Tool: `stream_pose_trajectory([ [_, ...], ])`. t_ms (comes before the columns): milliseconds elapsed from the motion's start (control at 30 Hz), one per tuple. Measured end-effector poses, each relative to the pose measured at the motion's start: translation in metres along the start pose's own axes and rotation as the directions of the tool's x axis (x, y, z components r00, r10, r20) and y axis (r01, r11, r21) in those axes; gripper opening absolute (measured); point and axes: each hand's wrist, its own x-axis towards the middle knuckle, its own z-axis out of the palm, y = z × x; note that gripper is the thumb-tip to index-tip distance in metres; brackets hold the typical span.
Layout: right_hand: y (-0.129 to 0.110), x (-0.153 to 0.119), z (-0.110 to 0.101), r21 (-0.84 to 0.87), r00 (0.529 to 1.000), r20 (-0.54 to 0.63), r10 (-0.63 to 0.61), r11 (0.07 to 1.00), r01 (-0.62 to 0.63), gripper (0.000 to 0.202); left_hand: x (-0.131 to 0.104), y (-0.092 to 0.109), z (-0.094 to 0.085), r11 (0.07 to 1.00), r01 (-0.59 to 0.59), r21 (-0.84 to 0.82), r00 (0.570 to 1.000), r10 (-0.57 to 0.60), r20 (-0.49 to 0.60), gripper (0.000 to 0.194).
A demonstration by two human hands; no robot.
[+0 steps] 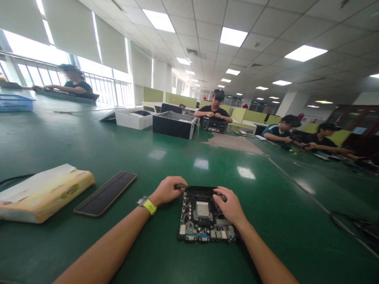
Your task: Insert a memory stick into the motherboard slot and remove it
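A dark motherboard (187,215) lies flat on the green table, its port side facing me and a square silver processor (203,210) near its middle. Along its far edge runs a thin dark strip (199,189) that looks like a memory module. My left hand (166,191), with a yellow-banded watch (147,204) at the wrist, pinches the strip's left end. The thumb and forefinger of my right hand (230,205) close at its right end, and that hand covers part of the board's right side. Whether the strip sits in a slot is unclear.
To the left lie a dark phone (106,194) and a soft tissue pack (47,193). Farther back stand a white box (134,119) and an open computer case (173,125). Black cables (359,228) lie at right. Several people work around the table.
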Motion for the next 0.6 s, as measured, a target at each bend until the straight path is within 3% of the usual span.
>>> stream_pose_trajectory([
  [500,-0.0027,-0.0004,-0.0013,-0.015,1.0,0.015,0.017,1.0,-0.017,0.027,-0.0007,0.0036,-0.0015,1.0,-0.013,0.0,1.0,0.013,-0.022,0.023],
  [600,-0.0041,0.0,-0.0046,-0.025,1.0,-0.026,0.008,1.0,-0.009,0.025,-0.0006,0.0012,-0.0012,1.0,-0.026,0.002,0.999,0.026,-0.044,0.023],
])
